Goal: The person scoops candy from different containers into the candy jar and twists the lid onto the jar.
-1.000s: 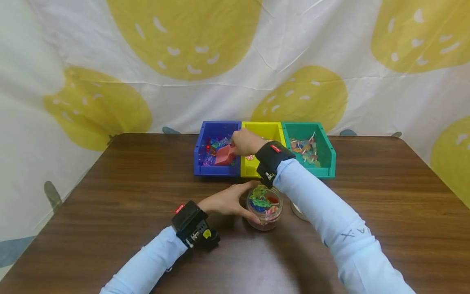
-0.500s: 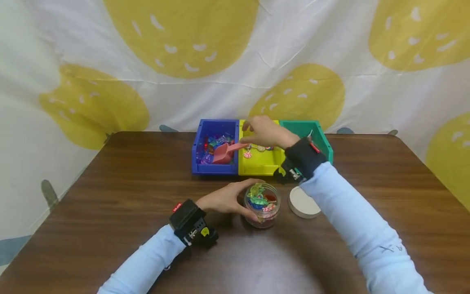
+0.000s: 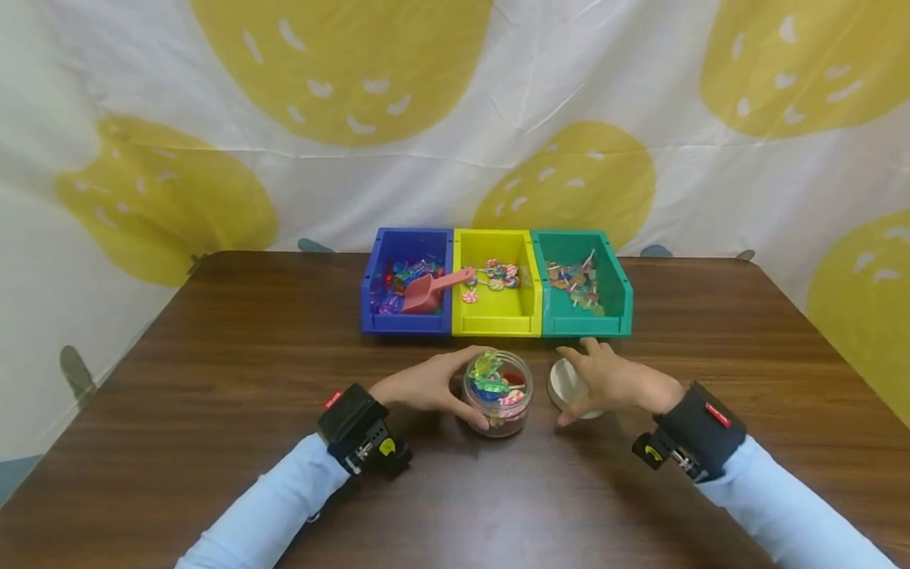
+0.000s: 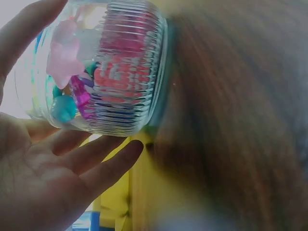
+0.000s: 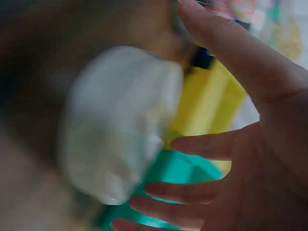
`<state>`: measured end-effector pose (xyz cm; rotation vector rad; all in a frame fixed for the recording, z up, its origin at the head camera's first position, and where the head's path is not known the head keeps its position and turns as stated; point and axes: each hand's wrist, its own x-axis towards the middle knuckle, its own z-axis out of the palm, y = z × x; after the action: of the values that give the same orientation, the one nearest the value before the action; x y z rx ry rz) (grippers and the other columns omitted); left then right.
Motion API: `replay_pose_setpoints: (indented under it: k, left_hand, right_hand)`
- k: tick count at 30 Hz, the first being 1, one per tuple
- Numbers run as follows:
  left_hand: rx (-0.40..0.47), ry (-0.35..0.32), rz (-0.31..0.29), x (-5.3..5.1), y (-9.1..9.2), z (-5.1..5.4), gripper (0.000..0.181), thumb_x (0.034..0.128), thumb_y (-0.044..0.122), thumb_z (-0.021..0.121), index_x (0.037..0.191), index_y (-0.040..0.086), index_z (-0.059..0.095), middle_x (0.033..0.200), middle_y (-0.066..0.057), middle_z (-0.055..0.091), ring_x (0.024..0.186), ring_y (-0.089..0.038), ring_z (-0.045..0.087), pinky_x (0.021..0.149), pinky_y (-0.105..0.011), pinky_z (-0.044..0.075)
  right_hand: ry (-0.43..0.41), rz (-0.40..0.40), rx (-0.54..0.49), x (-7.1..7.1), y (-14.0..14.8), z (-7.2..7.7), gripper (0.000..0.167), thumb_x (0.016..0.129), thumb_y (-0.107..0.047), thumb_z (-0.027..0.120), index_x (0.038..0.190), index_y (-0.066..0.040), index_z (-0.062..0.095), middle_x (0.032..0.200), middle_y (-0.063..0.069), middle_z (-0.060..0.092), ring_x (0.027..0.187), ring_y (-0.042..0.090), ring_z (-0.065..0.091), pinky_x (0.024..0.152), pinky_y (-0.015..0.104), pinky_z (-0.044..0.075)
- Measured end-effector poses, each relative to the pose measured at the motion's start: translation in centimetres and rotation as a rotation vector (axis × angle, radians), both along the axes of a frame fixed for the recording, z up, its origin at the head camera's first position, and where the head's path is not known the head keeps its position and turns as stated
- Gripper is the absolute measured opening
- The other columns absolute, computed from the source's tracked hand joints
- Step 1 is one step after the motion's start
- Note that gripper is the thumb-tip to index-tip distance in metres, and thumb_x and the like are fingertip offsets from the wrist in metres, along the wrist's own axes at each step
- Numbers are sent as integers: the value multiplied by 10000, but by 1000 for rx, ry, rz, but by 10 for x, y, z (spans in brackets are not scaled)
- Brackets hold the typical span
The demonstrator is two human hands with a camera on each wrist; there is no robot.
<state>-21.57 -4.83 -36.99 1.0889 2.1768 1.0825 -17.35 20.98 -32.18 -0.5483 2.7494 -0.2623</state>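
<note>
A clear jar (image 3: 499, 411) full of colourful candy-shaped pieces stands uncovered on the table. My left hand (image 3: 430, 387) holds it from the left, thumb in front and fingers round the back. Ribbed walls of the jar (image 4: 127, 67) show in the left wrist view, with pink, teal and purple pieces inside. Just right of the jar lies a round white lid (image 3: 566, 385). Over that lid hovers my right hand (image 3: 614, 381), fingers and thumb spread. In the right wrist view the lid (image 5: 115, 120) is blurred, and a gap shows between it and the fingers.
Three joined bins stand behind the jar: blue (image 3: 407, 325), yellow (image 3: 496, 326) and green (image 3: 586, 325), each with small pieces inside. A pink scoop (image 3: 425, 294) lies in the blue bin, its handle reaching over the yellow one. A patterned cloth (image 3: 426, 182) hangs behind the table.
My right hand has let go of the scoop, leaving it in the blue bin, and has come forward and right to the lid. The left hand keeps its place at the jar.
</note>
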Motion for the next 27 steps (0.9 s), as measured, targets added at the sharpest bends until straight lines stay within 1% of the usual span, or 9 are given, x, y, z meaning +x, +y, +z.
replay_pose_setpoints:
  k: [2, 5, 10, 13, 16, 19, 21, 23, 27]
  left_hand:
    - [-20, -2, 8, 1, 0, -1, 830, 713, 375, 728, 1369, 140, 277, 1305, -27, 427, 1202, -180, 381, 1018, -407, 311]
    - [-30, 3, 10, 1, -1, -3, 828, 711, 375, 729, 1364, 123, 287, 1309, -37, 423, 1209, -191, 374, 1022, -416, 302]
    - [-37, 5, 13, 1, -1, -3, 822, 716, 375, 725, 1361, 113, 290, 1307, -48, 425, 1214, -204, 371, 1020, -427, 304]
    - [-47, 10, 15, 0, 0, -1, 830, 714, 382, 724, 1363, 107, 287, 1303, -51, 430, 1202, -201, 380, 1015, -421, 313]
    - [-59, 18, 19, -2, 2, 1, 841, 711, 387, 725, 1366, 97, 283, 1302, -56, 432, 1193, -198, 389, 1011, -414, 322]
    - [-66, 20, 17, -2, 4, 1, 852, 713, 395, 721, 1370, 86, 277, 1306, -66, 431, 1195, -203, 391, 1011, -408, 322]
    - [-69, 20, 12, -3, 5, 1, 860, 715, 399, 718, 1375, 81, 269, 1316, -74, 424, 1202, -209, 387, 1014, -408, 319]
    - [-64, 17, 6, -3, 6, 0, 859, 715, 389, 721, 1376, 77, 268, 1319, -80, 425, 1203, -212, 391, 1011, -403, 324]
    - [-20, 3, -7, -2, 8, 0, 854, 718, 315, 736, 1384, 84, 255, 1332, -87, 416, 1209, -213, 395, 1013, -385, 325]
  right_hand:
    - [-9, -16, 5, 2, 3, -9, 926, 647, -415, 763, 1319, 51, 328, 1194, 284, 360, 1030, 386, 388, 766, 469, 467]
    - [14, -16, -4, 1, 6, -17, 880, 649, -378, 772, 1303, 39, 355, 1104, 235, 414, 959, 336, 419, 718, 422, 486]
    - [56, -26, -16, -1, 8, -20, 800, 683, -338, 752, 1288, 28, 379, 1040, 201, 442, 905, 305, 433, 648, 356, 488]
    - [108, -18, -43, -2, 10, -13, 806, 685, -334, 748, 1269, 75, 373, 1067, 232, 452, 906, 320, 452, 660, 370, 490]
    - [183, 0, -85, -2, 7, 5, 811, 687, -341, 744, 1245, 116, 374, 1095, 267, 464, 902, 333, 487, 685, 388, 494]
    - [239, 37, -133, -2, -1, 25, 799, 702, -364, 729, 1247, 105, 383, 1106, 270, 477, 892, 331, 510, 679, 379, 493]
    - [249, 65, -170, -1, -9, 34, 797, 699, -363, 732, 1263, 84, 389, 1119, 251, 486, 898, 319, 515, 676, 360, 489]
    - [250, 110, -195, 0, -19, 39, 796, 695, -358, 735, 1271, 72, 393, 1135, 231, 491, 920, 307, 514, 693, 354, 488]
    - [242, 217, -191, 1, -41, 38, 791, 670, -332, 761, 1260, 66, 417, 1129, 207, 503, 934, 279, 516, 730, 342, 499]
